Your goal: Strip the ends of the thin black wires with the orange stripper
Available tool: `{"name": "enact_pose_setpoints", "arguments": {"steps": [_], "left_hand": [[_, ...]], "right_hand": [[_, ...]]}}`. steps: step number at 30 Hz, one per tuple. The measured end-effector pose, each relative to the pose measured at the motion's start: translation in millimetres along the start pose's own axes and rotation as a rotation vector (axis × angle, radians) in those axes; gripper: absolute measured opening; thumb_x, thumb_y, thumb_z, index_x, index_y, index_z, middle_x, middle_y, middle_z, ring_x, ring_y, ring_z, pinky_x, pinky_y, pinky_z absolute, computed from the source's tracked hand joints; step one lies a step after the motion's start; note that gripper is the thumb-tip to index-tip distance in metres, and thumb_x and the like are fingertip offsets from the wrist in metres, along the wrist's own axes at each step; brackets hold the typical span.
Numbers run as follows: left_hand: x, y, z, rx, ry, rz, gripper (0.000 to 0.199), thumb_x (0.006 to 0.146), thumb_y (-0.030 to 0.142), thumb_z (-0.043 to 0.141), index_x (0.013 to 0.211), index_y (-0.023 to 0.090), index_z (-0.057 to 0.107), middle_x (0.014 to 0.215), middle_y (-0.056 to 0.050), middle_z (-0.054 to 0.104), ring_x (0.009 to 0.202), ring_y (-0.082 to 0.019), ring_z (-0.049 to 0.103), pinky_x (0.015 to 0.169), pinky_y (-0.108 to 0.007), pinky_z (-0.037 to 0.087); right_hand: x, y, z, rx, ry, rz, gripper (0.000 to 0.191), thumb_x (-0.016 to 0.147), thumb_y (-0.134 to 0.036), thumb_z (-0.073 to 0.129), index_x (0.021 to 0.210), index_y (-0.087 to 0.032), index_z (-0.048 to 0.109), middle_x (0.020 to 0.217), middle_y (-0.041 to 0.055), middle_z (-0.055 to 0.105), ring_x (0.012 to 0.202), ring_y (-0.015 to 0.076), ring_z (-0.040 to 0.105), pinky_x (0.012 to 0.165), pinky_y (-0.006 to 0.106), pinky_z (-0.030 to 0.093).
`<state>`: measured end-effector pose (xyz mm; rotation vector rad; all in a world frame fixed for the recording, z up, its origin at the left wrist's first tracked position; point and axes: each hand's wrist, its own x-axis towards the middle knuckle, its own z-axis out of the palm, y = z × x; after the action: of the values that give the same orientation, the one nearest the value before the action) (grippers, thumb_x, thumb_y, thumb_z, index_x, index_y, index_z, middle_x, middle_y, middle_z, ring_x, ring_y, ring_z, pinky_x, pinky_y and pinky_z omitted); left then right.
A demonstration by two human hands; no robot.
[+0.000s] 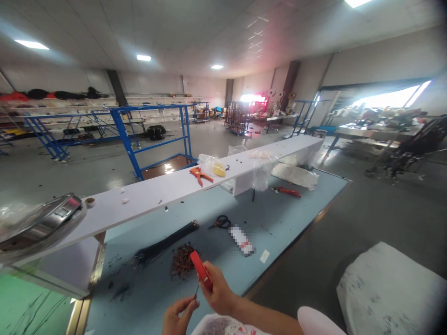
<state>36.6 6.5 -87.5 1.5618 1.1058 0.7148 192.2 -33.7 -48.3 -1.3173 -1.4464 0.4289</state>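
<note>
Right hand (pixel 219 291), bottom center of frame: wrapped round red tool (pixel 201 271). Left hand (pixel 179 316), lower left of it: thumb and finger pinched on thin dark wire (pixel 196 291). Brown pile (pixel 181 261), black wire bundle (pixel 165 244) lower center-left.

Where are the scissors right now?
In the head view, the scissors lie just below picture centre on the blue tabletop, right of the black wire bundle and beyond the right hand.
</note>
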Motion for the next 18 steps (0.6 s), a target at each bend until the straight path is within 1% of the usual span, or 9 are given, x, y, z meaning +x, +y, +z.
{"name": "enact_pose_setpoints", "arguments": {"steps": [2,5,8,10,14,18], "left_hand": [[1.4,-2.3,-0.4,-0.004,-0.037,-0.026,0.044,0.062,0.063,0.064,0.067,0.021,0.075,0.069,-0.005,0.073,0.071,-0.022,0.069,0.073,-0.027,0.054],[4.4,-8.5,0.1,0.008,-0.097,-0.075,0.05,0.063,0.067,0.06,0.06,0.019,0.072,0.061,-0.005,0.07,0.065,-0.022,0.066,0.069,-0.028,0.052],[7.1,-17.0,1.9,0.048,-0.111,-0.116,0.057,0.062,0.072,0.058,0.055,0.017,0.069,0.056,-0.006,0.068,0.06,-0.02,0.063,0.065,-0.028,0.05],[7.8,-22.6,2.9,0.036,-0.101,-0.13,0.059,0.06,0.074,0.057,0.058,0.016,0.069,0.057,-0.006,0.068,0.06,-0.02,0.063,0.065,-0.027,0.049],[6.9,-33.1,0.7,-0.025,-0.079,-0.135,0.062,0.056,0.077,0.058,0.061,0.017,0.07,0.064,-0.007,0.071,0.067,-0.022,0.065,0.068,-0.027,0.05],[6.7,-44.7,-6.1,0.026,-0.11,-0.141,0.063,0.057,0.08,0.054,0.055,0.018,0.068,0.06,-0.006,0.07,0.064,-0.021,0.064,0.067,-0.027,0.049]], "right_hand": [[0.2,0.5,-1.9,-0.014,0.001,-0.025,0.005,0.081,-0.017,0.046,0.084,-0.02,0.043,0.074,0.0002,0.049,0.065,0.013,0.044,0.061,0.024,0.036],[-2.2,-1.9,-3.0,-0.008,-0.023,-0.069,0.011,0.077,-0.013,0.047,0.083,-0.021,0.042,0.073,-0.001,0.048,0.063,0.0124,0.042,0.059,0.023,0.035],[-4.5,-4.3,-2.4,0.011,-0.049,-0.102,0.016,0.072,-0.01,0.047,0.082,-0.021,0.042,0.072,-0.0017,0.046,0.061,0.012,0.041,0.057,0.022,0.034],[-4.1,-3.5,-2.3,0.012,-0.043,-0.121,0.017,0.071,-0.01,0.047,0.083,-0.021,0.042,0.072,-0.0015,0.047,0.061,0.0121,0.042,0.057,0.022,0.034],[2.0,4.1,-4.3,-0.009,0.009,-0.134,0.01,0.078,-0.014,0.045,0.085,-0.021,0.043,0.074,0.0,0.049,0.062,0.0128,0.043,0.058,0.023,0.035],[6.7,10.1,-6.0,-0.038,0.035,-0.051,0.001,0.083,-0.02,0.044,0.084,-0.02,0.044,0.073,0.0004,0.048,0.062,0.0134,0.043,0.06,0.025,0.036]]}}
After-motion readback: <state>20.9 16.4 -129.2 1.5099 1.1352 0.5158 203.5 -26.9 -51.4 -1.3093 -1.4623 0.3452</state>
